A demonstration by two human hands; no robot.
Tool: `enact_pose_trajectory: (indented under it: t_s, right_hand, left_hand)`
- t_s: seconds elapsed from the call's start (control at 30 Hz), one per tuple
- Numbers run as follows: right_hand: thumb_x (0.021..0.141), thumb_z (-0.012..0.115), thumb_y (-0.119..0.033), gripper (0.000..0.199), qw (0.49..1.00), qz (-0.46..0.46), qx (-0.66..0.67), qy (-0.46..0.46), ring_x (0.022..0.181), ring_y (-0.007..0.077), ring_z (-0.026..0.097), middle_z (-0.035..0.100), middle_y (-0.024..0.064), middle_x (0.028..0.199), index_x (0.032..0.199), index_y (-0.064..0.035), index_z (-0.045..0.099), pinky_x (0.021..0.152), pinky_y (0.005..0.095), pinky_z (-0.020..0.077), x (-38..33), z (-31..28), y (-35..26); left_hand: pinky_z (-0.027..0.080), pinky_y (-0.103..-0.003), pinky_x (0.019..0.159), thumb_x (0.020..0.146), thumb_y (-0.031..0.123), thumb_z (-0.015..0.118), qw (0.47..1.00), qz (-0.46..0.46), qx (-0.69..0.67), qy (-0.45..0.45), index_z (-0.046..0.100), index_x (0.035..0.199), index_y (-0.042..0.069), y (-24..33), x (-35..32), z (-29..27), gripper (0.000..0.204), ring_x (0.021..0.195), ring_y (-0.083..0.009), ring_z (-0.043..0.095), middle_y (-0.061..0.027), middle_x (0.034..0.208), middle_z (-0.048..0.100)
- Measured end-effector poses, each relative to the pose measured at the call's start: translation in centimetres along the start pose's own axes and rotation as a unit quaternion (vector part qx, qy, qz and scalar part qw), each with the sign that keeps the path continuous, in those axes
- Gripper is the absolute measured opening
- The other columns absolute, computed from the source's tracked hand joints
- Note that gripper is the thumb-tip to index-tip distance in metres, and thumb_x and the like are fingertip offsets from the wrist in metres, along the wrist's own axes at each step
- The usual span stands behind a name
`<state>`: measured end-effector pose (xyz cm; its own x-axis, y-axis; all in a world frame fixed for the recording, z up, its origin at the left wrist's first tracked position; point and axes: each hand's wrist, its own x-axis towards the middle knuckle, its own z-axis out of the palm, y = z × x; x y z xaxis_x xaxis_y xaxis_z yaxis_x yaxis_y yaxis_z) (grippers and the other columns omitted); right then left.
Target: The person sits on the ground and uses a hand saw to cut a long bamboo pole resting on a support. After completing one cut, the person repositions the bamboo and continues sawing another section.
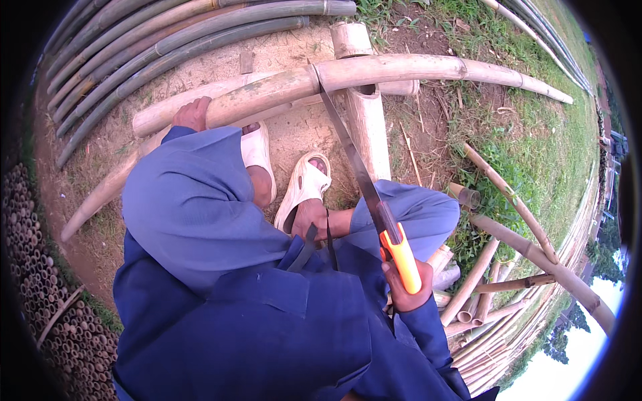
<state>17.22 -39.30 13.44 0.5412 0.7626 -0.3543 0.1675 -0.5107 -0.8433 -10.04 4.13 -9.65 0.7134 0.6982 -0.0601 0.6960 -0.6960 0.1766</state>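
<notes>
My right hand (406,287) is closed round the orange-and-yellow handle of a hand saw (358,160). Its long, dark blade runs up and away and meets a pale bamboo pole (394,70) near a joint. That pole lies crosswise over an upright-looking bamboo post (368,127) and curves off to the right. At the pole's near-left end, my left hand (192,115) grips the bamboo, its fingers partly hidden. Under and behind it lies a second bamboo pole (157,115). Whether the blade has entered the bamboo is hard to make out.
Several long green-grey bamboo poles (180,43) lie side by side at the far left. Stacked cut bamboo ends (47,281) fill the left rim. More bamboo pieces (528,250) cross one another on the right. My sandalled feet (307,184) stand on sawdust-covered soil between my knees.
</notes>
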Motion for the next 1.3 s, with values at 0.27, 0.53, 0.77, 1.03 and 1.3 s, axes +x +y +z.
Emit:
enact_pose_trajectory:
  t_s: [0.27, 0.53, 0.77, 1.03, 1.3]
  right_hand:
    - [0.091, 0.075, -0.007, 0.012, 0.997, -0.072, -0.012, 0.023, 0.058, 0.0067, 0.052, 0.060, -0.0013, 0.066, 0.089, 0.0040, 0.070, 0.054, 0.0266, 0.0427, 9.1, 5.8, 5.6]
    - [0.088, 0.070, -0.002, 0.025, 0.999, 0.026, 0.022, -0.009, 0.086, 0.0200, 0.073, 0.075, 0.0206, 0.093, 0.112, 0.0061, 0.071, 0.076, 0.0329, 0.0547, 3.5, 1.8, -0.4]
    - [0.090, 0.072, -0.004, 0.010, 0.997, -0.060, 0.046, 0.023, 0.064, 0.0074, 0.056, 0.062, 0.0009, 0.068, 0.094, 0.0049, 0.070, 0.059, 0.0269, 0.0453, 8.3, 5.2, 3.9]
    - [0.090, 0.071, -0.008, 0.018, 1.000, 0.003, -0.014, 0.014, 0.065, 0.0226, 0.070, 0.070, 0.0182, 0.074, 0.101, 0.0056, 0.072, 0.064, 0.0342, 0.0537, 4.9, 3.6, -1.3]
    - [0.089, 0.073, -0.007, 0.013, 0.999, -0.027, 0.015, 0.018, 0.062, 0.0138, 0.061, 0.066, 0.0091, 0.068, 0.094, 0.0044, 0.071, 0.060, 0.0324, 0.0487, 5.6, 4.2, 3.7]
  left_hand:
    - [0.050, -0.048, 0.089, 0.080, 0.049, 0.073, 1.000, 0.000, -0.002, -0.003, 0.056, 0.122, 0.009, 0.5, -0.3, -1.3, 0.060, 0.103, -0.0389, 0.064, -0.0158, 0.112, 0.066]
    - [0.050, -0.048, 0.089, 0.079, 0.054, 0.073, 0.999, 0.011, 0.010, -0.033, 0.055, 0.124, 0.009, -0.2, 0.0, -0.3, 0.066, 0.103, -0.0394, 0.064, -0.0161, 0.113, 0.066]
    - [0.050, -0.049, 0.090, 0.077, 0.061, 0.075, 1.000, 0.006, 0.002, -0.009, 0.054, 0.131, 0.010, 0.3, 0.0, -1.0, 0.077, 0.103, -0.0409, 0.064, -0.0171, 0.115, 0.066]
    - [0.050, -0.048, 0.090, 0.077, 0.061, 0.074, 1.000, 0.015, -0.004, 0.000, 0.054, 0.128, 0.009, -0.2, -0.2, 0.1, 0.075, 0.102, -0.0397, 0.064, -0.0171, 0.114, 0.066]
    - [0.050, -0.048, 0.089, 0.078, 0.060, 0.074, 1.000, 0.008, 0.000, 0.002, 0.054, 0.129, 0.009, 0.8, -0.5, -0.6, 0.074, 0.102, -0.0403, 0.064, -0.0173, 0.114, 0.066]
